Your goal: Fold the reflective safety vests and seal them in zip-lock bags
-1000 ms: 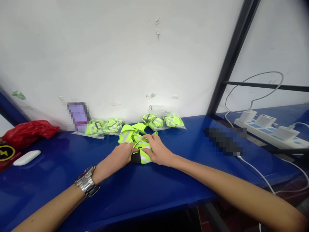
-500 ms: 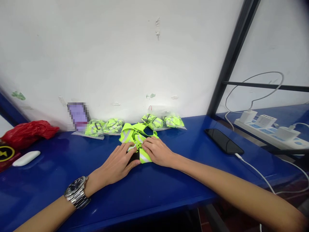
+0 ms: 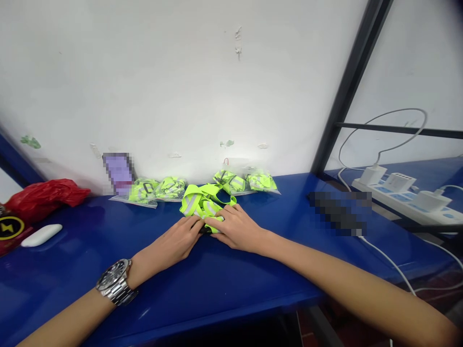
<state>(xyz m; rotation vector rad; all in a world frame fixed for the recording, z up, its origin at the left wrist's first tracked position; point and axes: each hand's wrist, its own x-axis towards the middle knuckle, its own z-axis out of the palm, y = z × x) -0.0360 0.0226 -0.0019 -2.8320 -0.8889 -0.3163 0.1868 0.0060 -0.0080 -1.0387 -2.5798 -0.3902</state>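
At 12 o'clock, a bunched neon-yellow vest with silver reflective stripes lies on the blue surface. The left grip and right grip rest on its near edge from either side, fingers extended; whether either is closed on the fabric cannot be told. Just behind sit bagged vests. A watch circles the left wrist at 8 o'clock. A red bag lies at 10 o'clock, a power strip at 2 o'clock.

no legible words, yellow lightning-bolt emblem, on dark red box
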